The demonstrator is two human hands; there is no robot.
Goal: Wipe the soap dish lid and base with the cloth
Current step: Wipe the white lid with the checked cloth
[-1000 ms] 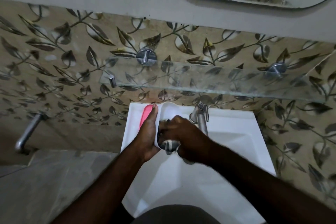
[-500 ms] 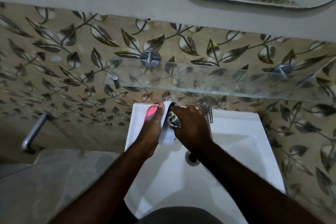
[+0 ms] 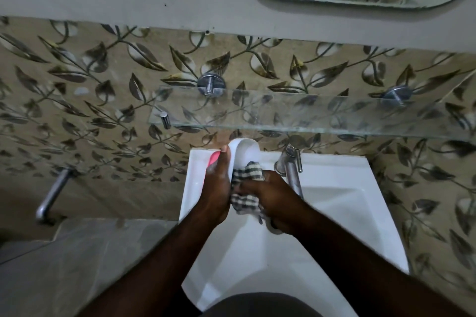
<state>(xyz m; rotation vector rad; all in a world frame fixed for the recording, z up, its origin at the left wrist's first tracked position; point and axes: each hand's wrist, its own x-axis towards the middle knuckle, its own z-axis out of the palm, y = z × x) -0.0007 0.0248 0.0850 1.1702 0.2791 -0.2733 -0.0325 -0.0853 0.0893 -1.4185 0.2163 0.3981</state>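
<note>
We hold the white soap dish half (image 3: 246, 152) upright above the back left corner of the sink (image 3: 337, 162), its hollow side turned toward the tap (image 3: 292, 172). Our left hand (image 3: 216, 189) grips it from the left, fingers curled round its back and the thumb laid along its rim. Our right hand (image 3: 274, 199) has its fingers closed on the bunched checked cloth (image 3: 248, 175), which is pushed into the lower part of the hollow. A pink piece (image 3: 214, 157) lies on the sink's back left corner, half hidden behind our left thumb; we cannot tell whether it is soap or the other half. A glass shelf (image 3: 309, 117) hangs just above.
</note>
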